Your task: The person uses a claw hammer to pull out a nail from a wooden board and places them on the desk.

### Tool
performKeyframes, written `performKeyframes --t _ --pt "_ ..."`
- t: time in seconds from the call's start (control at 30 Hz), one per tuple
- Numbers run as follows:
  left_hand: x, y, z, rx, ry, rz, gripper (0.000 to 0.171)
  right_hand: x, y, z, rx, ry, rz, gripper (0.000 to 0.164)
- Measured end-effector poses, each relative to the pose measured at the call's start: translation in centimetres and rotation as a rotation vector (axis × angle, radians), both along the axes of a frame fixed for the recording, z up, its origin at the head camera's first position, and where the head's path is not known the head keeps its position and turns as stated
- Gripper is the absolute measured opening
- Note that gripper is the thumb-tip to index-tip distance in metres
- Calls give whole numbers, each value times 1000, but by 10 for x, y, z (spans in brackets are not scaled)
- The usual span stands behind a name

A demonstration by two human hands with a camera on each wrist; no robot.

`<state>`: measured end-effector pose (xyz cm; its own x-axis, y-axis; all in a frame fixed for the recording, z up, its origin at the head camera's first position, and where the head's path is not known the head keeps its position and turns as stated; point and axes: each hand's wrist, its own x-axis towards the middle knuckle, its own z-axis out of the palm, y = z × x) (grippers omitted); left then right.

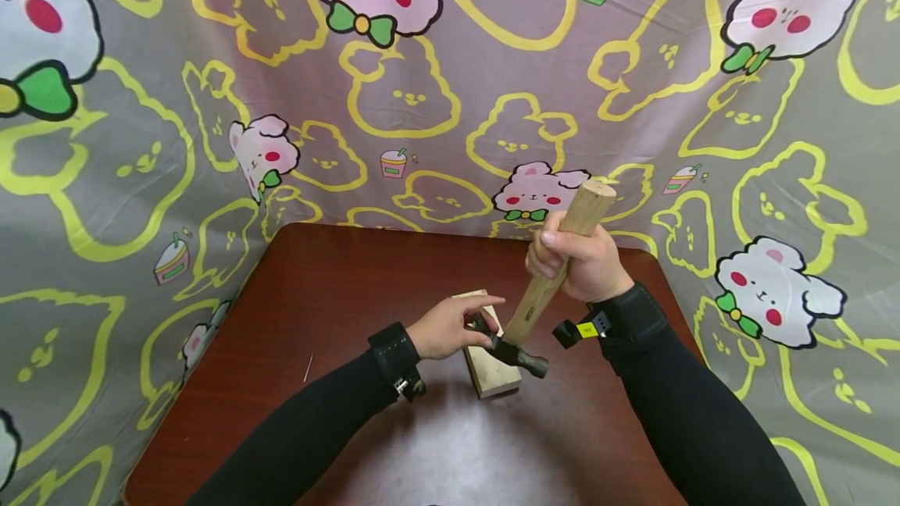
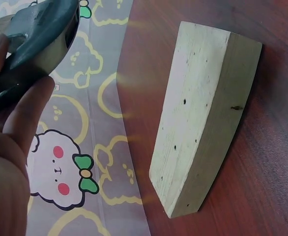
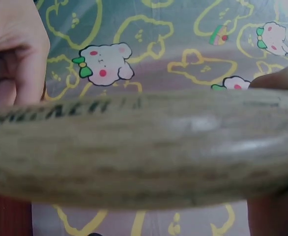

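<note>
My right hand (image 1: 587, 260) grips the wooden handle of a claw hammer (image 1: 537, 303), which slants with the handle's end up and the dark metal head down. At the head's claw end, my left hand (image 1: 450, 326) pinches the metal between thumb and fingers, with one finger extended. Below the head lies a pale wooden block (image 2: 190, 118) dotted with small dark holes; the left wrist view shows the head apart from it. Printed lettering on the handle (image 3: 144, 147) fills much of the right wrist view, where the hammer's head is mostly hidden.
A thin nail-like piece (image 1: 308, 368) lies on the reddish-brown table (image 1: 239, 397), left of the left forearm. Patterned grey fabric (image 1: 422, 155) with cartoon figures hangs behind the table and on both sides.
</note>
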<state>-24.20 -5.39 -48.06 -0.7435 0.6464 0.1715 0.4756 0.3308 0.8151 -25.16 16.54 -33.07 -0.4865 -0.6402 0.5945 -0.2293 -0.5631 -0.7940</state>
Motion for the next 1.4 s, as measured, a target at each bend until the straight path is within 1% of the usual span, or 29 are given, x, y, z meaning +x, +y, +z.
performKeyframes --t 0.07,0.13,0.2,0.27,0.3,0.33,0.37,0.43,0.5,0.53,0.57,0.63,0.73,0.87,0.97,1.07,1.17,1.23,1.33,1.4 --pt "1 -2 -1 8 10 13 65 -1 1 0 4 -1 -32 26" --pt "1 -4 -2 20 3 21 63 0 2 -1 28 -19 -91 23" --pt "2 -6 -4 36 -22 26 61 1 3 -2 84 -38 -195 17" --pt "2 -9 -6 53 -50 28 60 2 4 -3 190 -65 -316 14" --pt "2 -10 -8 63 -66 31 59 3 4 -3 259 -81 -373 18" --pt "3 -12 -10 72 -76 36 58 3 3 -3 332 -84 -433 25" --pt "4 -14 -12 88 -86 40 57 3 1 -5 411 -79 -491 34" --pt "5 -17 -16 122 -95 47 55 4 -3 -10 576 -53 -576 52" --pt "7 -20 -17 160 -102 53 54 4 -8 -20 715 1 -628 64" --pt "7 -21 -16 180 -98 51 53 4 -10 -26 773 36 -645 67" --pt "8 -22 -15 198 -94 49 53 4 -11 -32 824 66 -656 69" --pt "7 -24 -13 219 -79 48 53 6 -14 -43 881 124 -675 70" --pt "5 -28 -10 226 -69 53 53 8 -15 -54 897 181 -687 63" --pt "6 -33 -12 196 -99 81 51 12 -15 -63 898 211 -697 52" --pt "9 -35 -15 168 -126 89 50 12 -16 -68 914 209 -713 53" --pt "12 -34 -15 110 -107 97 49 11 -17 -70 911 198 -721 57" --pt "14 -32 -9 9 -38 117 50 10 -18 -71 901 182 -724 56" --pt "14 -29 -2 -70 34 129 54 9 -19 -70 896 158 -723 53" --pt "17 -23 14 -164 137 141 65 9 -19 -68 891 118 -724 48" --pt "20 -18 25 -186 182 147 76 9 -18 -67 892 100 -733 46"
